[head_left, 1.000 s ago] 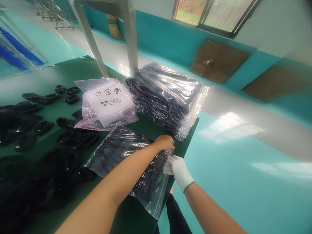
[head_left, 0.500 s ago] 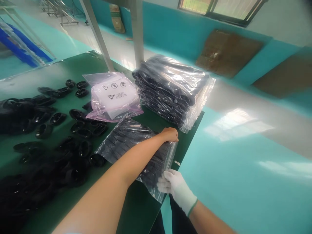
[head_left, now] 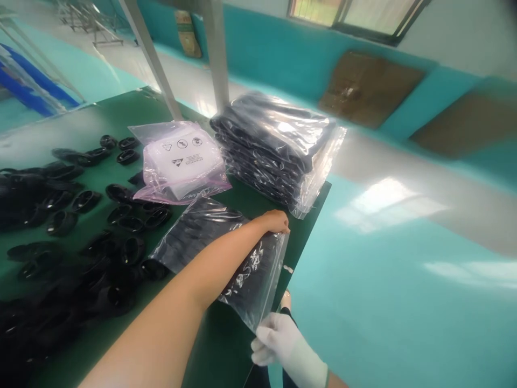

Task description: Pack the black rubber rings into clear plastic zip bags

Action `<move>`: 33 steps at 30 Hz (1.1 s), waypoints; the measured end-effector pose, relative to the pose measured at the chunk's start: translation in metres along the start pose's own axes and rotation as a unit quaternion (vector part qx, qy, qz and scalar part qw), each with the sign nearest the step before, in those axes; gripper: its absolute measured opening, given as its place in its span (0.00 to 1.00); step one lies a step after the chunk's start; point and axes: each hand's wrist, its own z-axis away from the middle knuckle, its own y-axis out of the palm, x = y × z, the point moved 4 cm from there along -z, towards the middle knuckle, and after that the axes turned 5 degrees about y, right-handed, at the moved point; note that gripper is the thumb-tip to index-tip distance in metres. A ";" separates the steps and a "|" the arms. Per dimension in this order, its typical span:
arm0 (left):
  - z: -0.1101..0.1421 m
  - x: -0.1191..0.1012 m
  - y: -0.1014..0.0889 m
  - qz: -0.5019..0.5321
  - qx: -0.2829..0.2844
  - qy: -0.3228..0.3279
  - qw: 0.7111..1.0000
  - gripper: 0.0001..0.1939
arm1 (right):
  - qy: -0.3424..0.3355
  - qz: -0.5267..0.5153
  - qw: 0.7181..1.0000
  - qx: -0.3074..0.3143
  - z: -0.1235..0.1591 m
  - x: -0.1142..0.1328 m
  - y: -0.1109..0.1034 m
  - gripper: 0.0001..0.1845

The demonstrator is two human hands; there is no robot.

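Observation:
A clear zip-lock bag (head_left: 250, 275) full of dark items lies flat on the green table, its sealing edge toward the table's right side. My left hand (head_left: 277, 221), bare, is closed on the far corner of that edge, and its forearm crosses over the bag. At the near corner, my right hand (head_left: 278, 342) in a white glove pinches the edge between thumb and fingers. What the bag holds is partly covered by glare and my arm. Beyond it sits a stack of similar filled bags (head_left: 274, 145).
Many black ring-shaped parts (head_left: 117, 237) are scattered over the left of the green table (head_left: 218, 345). A pinkish bag with a printed warning (head_left: 181, 161) lies behind the zip-lock bag. Metal posts (head_left: 218, 59) rise at the table's back edge. Cardboard (head_left: 369, 86) leans on the wall.
My right hand has slid along the bag's edge, from beside my left hand to the near corner. My left hand stays at the far corner. The view has shifted slightly.

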 end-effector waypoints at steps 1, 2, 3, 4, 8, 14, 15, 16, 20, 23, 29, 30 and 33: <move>0.000 0.001 -0.002 0.008 0.007 0.008 1.000 0.12 | -0.041 0.044 0.997 -0.048 -0.002 0.016 -0.012 0.09; -0.001 0.001 -0.004 0.016 0.014 0.016 1.000 0.14 | -0.099 0.075 0.986 -0.112 -0.002 0.037 -0.025 0.09; -0.002 0.001 -0.005 0.023 0.021 0.023 0.999 0.14 | -0.161 0.078 0.970 -0.162 -0.001 0.059 -0.037 0.09; -0.002 0.002 -0.006 0.028 0.026 0.029 0.999 0.13 | -0.203 0.067 0.959 -0.188 0.000 0.081 -0.046 0.10; -0.005 0.003 -0.006 0.037 0.035 0.033 0.998 0.07 | -0.198 0.017 0.957 -0.213 0.000 0.139 -0.061 0.12; -0.005 0.007 -0.004 0.047 0.025 0.023 0.998 0.08 | -0.172 -0.021 0.976 -0.134 -0.021 0.172 -0.044 0.09; -0.006 0.007 -0.004 0.046 0.021 0.017 0.999 0.08 | -0.168 -0.026 0.978 -0.125 -0.025 0.175 -0.041 0.09; -0.006 0.008 -0.005 0.044 0.016 0.010 0.999 0.08 | -0.164 -0.031 0.979 -0.121 -0.029 0.178 -0.039 0.08; -0.009 0.009 -0.006 0.035 -0.001 -0.015 0.999 0.09 | -0.149 -0.045 0.980 -0.121 -0.037 0.182 -0.036 0.07; -0.009 0.009 -0.005 0.027 -0.008 -0.023 0.999 0.08 | -0.148 -0.056 0.981 -0.112 -0.037 0.179 -0.034 0.05; -0.005 0.006 -0.002 0.004 -0.012 -0.029 0.999 0.07 | -0.125 -0.072 0.986 -0.084 -0.033 0.150 -0.024 0.07; -0.005 0.005 -0.002 0.000 -0.014 -0.029 0.999 0.07 | -0.116 -0.071 0.988 -0.075 -0.031 0.141 -0.022 0.08; -0.003 0.002 -0.002 -0.010 -0.017 -0.029 0.999 0.07 | -0.082 -0.064 0.993 -0.049 -0.025 0.109 -0.014 0.10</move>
